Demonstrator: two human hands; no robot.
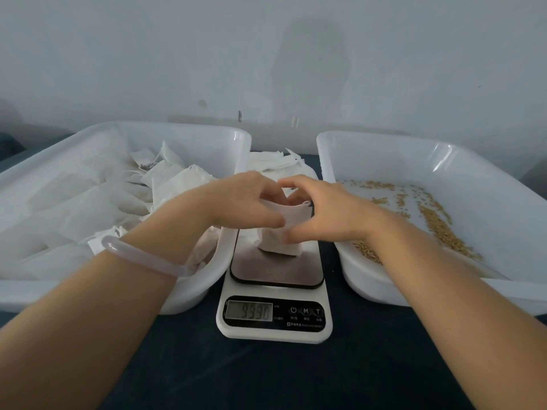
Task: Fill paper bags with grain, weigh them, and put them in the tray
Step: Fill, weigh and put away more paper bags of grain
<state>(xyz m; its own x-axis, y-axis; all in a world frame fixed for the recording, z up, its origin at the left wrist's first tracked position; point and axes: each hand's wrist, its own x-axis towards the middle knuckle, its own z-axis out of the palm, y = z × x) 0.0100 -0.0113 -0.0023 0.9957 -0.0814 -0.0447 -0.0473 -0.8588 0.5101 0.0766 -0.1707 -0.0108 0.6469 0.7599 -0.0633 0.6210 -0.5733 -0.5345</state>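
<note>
Left of our left grip (242,202), the tray of filled bags (183,127) lies under that forearm. The bangle (139,254) hangs near the tray's rim and could catch there when we carry a bag across. Both grips pinch the top of the paper bag (281,244), which stands on the kitchen scale (278,270) just below them. While we hold it, any press or lift would skew the weight, and the display (249,311) is too blurred to read. If the top slips from our pinch, the bag may tip and spill. Right of our right grip (322,214), the grain tray (384,142) sits close, and that wrist could knock its wall and scatter grain (438,229).
</note>
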